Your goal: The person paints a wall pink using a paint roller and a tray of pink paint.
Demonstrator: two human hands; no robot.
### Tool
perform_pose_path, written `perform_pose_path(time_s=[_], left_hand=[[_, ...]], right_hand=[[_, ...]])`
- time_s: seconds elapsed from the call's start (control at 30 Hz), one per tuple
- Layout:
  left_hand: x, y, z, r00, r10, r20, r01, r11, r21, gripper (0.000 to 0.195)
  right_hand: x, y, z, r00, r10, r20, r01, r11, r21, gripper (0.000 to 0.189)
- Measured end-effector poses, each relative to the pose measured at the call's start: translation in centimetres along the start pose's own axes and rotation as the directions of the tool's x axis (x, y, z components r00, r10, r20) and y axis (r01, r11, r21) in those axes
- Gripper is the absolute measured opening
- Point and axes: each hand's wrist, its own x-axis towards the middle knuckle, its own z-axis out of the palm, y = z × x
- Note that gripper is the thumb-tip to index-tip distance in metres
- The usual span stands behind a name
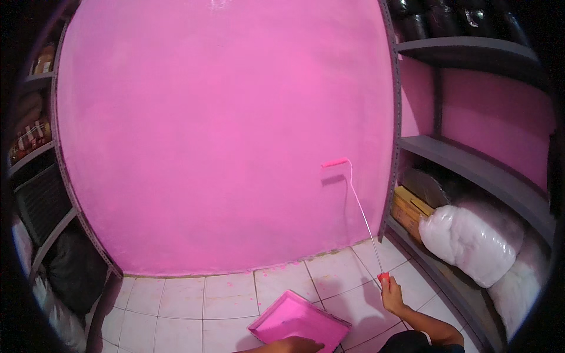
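Observation:
My right hand (392, 294) is closed around the red handle of a paint roller (364, 216). The long wire frame rises to a narrow pink sleeve (335, 162) in front of the pink wall (229, 145). A shadow below the sleeve falls on the wall; whether the two touch is hard to tell. At the bottom edge, a paint tray (293, 311) contains pink paint. My left hand (296, 344) grips the near side of this tray, partly cut off by the frame.
Metal shelving (476, 163) runs along the right, with a yellow carton (410, 209) and a white plastic-wrapped bundle (468, 245). Another rack (54, 145) on the left holds bags and a dark crate (44, 203). Pink paint drops spot the white floor tiles (185, 298).

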Motion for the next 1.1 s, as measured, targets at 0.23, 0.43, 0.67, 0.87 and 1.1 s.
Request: perform_pose_path(time_s=[0.23,0.43,0.67,0.87,1.1], left_hand=[[2.4,-1.2,0.9,0.993,0.102,0.055,-0.107,0.989,0.100,0.044],[3.9,-2.5,2.7,0.968,0.227,-0.109,-0.210,0.966,0.153,0.048],[3.5,-2.0,1.9,0.994,0.111,-0.024,-0.108,0.990,0.091,0.052],[5.3,-2.5,2.6,0.983,0.180,-0.046,-0.176,0.981,0.081,0.054],[6.0,-2.2,2.5,0.988,0.149,-0.045,-0.147,0.987,0.060,0.058]], right_hand=[[5.1,-2.0,0.0,0.989,0.140,0.050,-0.147,0.970,0.192,0.049],[13.9,-3.4,-0.7,0.980,-0.123,-0.155,0.136,0.987,0.081,0.056],[25.9,-17.3,-8.5,0.966,-0.142,-0.217,0.177,0.973,0.151,0.066],[31.8,-21.3,-15.3,0.996,-0.037,-0.076,0.039,0.999,0.024,0.064],[21.1,-6.0,-8.7,0.958,-0.288,0.007,0.286,0.946,-0.151,0.056]])
